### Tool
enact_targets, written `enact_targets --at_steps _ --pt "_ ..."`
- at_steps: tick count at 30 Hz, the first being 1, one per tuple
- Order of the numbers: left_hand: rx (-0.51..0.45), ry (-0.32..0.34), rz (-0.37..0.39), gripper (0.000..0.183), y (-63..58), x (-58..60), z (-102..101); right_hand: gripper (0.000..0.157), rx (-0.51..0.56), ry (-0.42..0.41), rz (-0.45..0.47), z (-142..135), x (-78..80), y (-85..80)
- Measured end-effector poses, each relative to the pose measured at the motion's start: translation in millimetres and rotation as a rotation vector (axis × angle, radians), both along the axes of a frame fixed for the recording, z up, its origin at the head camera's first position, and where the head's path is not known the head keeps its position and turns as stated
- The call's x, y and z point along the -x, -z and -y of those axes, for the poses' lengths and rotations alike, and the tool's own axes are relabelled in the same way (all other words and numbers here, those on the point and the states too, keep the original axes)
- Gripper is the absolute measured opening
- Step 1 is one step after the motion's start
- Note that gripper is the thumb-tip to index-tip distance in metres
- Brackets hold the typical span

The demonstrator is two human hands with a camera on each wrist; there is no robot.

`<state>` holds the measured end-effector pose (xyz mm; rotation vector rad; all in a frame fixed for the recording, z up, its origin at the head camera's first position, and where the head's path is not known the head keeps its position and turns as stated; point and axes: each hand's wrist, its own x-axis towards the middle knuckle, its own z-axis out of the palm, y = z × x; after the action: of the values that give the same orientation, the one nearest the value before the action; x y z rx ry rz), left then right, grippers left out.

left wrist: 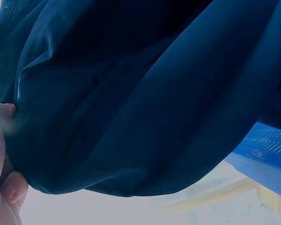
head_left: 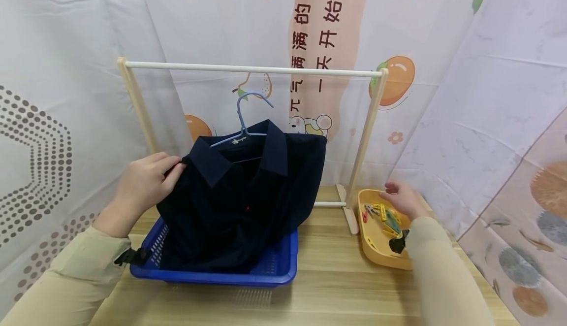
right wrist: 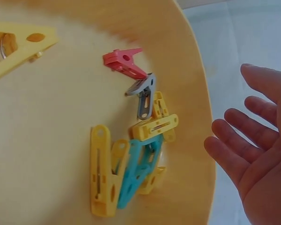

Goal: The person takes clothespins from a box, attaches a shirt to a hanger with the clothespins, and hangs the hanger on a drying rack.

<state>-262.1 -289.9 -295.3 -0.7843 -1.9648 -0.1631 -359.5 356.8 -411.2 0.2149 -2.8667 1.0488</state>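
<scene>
My left hand (head_left: 148,180) pinches the shoulder of a dark navy collared shirt (head_left: 235,203), thumb and fingers on the cloth. Inside the shirt is a blue hanger (head_left: 242,130), its hook standing up above the collar. The shirt's lower part lies bunched in a blue basket (head_left: 217,277). My right hand (head_left: 404,199) is over the far rim of a yellow tray (head_left: 369,252), fingers spread and holding nothing. Within the tray in the right wrist view are a red clothespin (right wrist: 125,63), a grey clothespin (right wrist: 144,93), a teal clothespin (right wrist: 138,168) and several yellow clothespins (right wrist: 100,171).
Behind the shirt stands a rack with a white rail (head_left: 252,69) and wooden posts (head_left: 366,134); its right foot is close beside the tray. The wooden table (head_left: 336,277) carries all of this. Printed curtains (head_left: 443,70) hang around the back and sides.
</scene>
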Motion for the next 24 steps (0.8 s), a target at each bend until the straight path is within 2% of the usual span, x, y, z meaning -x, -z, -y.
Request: enact_targets --at_steps 7,15,24 --pt "0.0 0.002 -0.006 0.022 1.0 0.2 0 0.048 -0.011 0.016 0.044 -1 0.7 9.0" --pt "0.001 -0.002 -0.001 0.023 0.8 0.2 -1 0.054 -0.067 0.023 0.072 0 1.6 18.1" --pt "-0.004 -0.005 -0.001 0.021 1.3 -0.1 0 0.05 -0.119 0.006 0.079 -1 5.8 25.4"
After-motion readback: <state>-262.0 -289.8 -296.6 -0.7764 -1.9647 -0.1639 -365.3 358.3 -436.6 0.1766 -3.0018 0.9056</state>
